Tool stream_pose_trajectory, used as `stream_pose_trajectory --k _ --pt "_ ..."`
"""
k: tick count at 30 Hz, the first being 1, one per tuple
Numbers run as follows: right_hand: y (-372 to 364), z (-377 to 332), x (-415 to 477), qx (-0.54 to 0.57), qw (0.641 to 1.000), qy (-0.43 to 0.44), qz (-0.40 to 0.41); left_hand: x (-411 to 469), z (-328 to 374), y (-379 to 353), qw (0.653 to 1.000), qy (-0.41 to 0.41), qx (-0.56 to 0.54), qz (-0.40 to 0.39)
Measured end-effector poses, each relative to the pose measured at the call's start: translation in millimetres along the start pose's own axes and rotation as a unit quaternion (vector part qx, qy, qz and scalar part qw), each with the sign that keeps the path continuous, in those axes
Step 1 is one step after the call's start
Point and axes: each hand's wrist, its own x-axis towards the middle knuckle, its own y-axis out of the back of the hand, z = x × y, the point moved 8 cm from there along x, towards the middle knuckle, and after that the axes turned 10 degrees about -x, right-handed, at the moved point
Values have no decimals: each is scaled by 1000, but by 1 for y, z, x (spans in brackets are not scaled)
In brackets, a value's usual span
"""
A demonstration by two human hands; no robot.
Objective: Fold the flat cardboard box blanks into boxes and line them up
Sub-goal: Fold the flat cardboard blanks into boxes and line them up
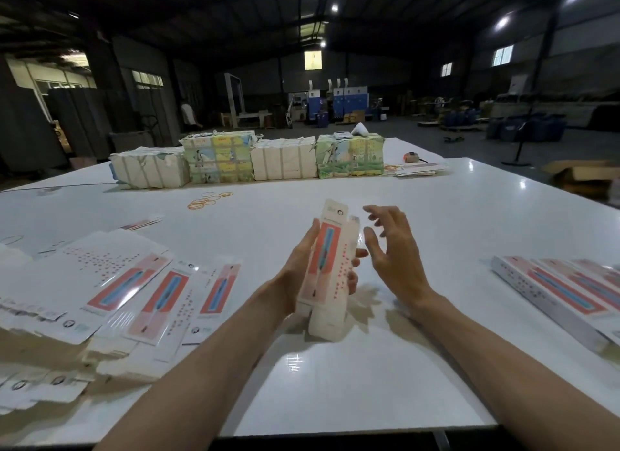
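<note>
Left hand (297,276) grips a box (323,266), right hand (394,254) spread free, over white table (335,390), dim warehouse (385,58).

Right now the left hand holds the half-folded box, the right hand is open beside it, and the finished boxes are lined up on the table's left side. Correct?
One error: the head view shows the finished boxes lined up on the right side of the table. The left hand does hold the half-folded box, the right hand open beside it.
</note>
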Motion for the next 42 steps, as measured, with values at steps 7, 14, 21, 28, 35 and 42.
stream_pose_trajectory --k 7,14,21,28,35,42 --pt "-18 -2 2 -60 993 42 -91 8 -29 -6 994 29 -74 -71" --pt "-17 -3 5 37 993 -34 -109 4 -19 -11 996 7 -85 -39" --pt "-34 -4 -9 263 933 -161 -188 -3 -6 3 994 -78 57 57" --pt "-19 -1 -1 133 979 -96 -123 -9 -5 -7 996 -88 9 -3" --pt "-27 -4 -4 -20 988 -30 -152 -10 -6 -9 996 -69 -64 1" --pt "-25 -17 -3 65 986 -10 -153 -7 -7 -3 996 -82 10 21"
